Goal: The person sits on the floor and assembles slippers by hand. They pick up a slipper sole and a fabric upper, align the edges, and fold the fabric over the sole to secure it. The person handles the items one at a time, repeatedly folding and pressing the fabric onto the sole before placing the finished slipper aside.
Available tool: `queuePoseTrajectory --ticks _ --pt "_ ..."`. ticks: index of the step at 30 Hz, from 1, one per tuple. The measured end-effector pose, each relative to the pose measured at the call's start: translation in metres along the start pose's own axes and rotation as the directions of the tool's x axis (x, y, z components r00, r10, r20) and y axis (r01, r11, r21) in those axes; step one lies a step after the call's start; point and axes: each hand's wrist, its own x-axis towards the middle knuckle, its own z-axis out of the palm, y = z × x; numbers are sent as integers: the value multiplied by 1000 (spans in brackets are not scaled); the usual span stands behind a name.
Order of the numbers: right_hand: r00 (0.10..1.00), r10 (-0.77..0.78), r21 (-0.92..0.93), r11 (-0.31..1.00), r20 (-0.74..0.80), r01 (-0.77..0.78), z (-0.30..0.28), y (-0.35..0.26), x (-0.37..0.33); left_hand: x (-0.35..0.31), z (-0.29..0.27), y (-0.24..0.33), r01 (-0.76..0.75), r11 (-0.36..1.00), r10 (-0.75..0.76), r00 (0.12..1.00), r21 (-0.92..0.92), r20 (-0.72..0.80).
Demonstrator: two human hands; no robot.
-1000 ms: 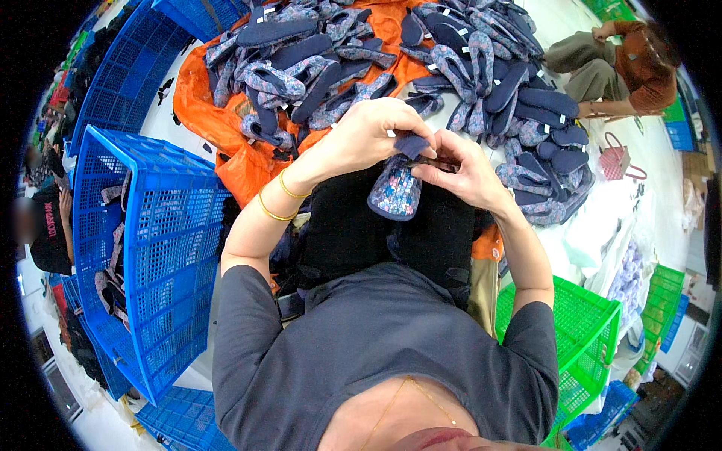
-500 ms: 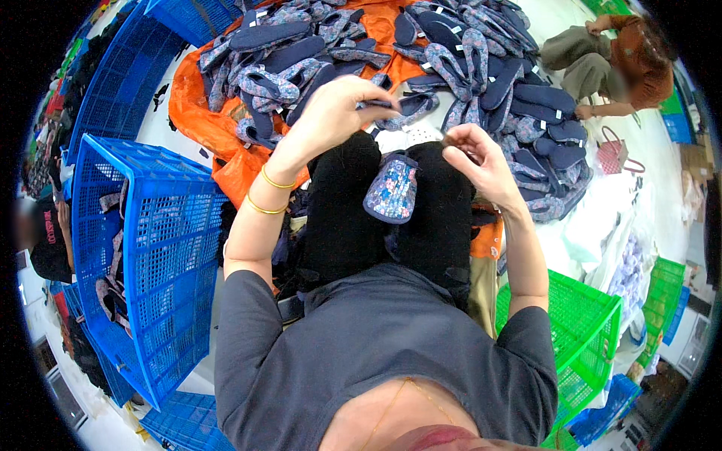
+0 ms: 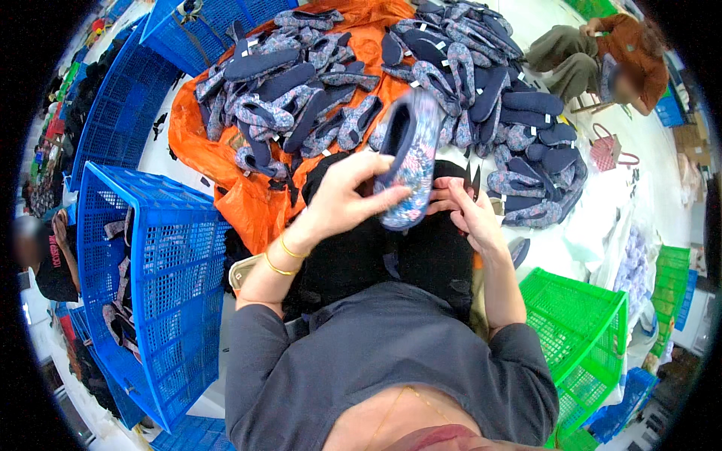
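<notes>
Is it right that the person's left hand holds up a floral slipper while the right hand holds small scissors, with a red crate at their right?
Not quite. In the head view the crate at the person's right is green, not red. The left hand does hold the floral slipper, and the right hand holds small scissors.

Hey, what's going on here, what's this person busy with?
A seated person holds a floral slipper up in the left hand, while the right hand grips small scissors just beside it. Ahead, a big pile of similar slippers lies on an orange sheet. A blue crate stands at the left, a green crate at the right. Another person sits beyond the pile.
</notes>
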Motion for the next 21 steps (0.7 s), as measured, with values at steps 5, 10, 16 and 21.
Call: queuePoseTrajectory --ticks 5,10,16,21 --pt "987 57 285 954 148 -98 1 15 12 -1 33 3 -437 839 473 880 323 -39" --pt "986 13 555 825 167 -105 20 32 22 -12 41 7 -504 781 516 853 368 72" --pt "988 -9 646 757 155 -95 17 60 28 -28 49 7 -494 789 477 867 364 144" --pt "974 -204 285 944 102 168 20 21 9 -29 27 -6 -278 940 277 960 196 35"
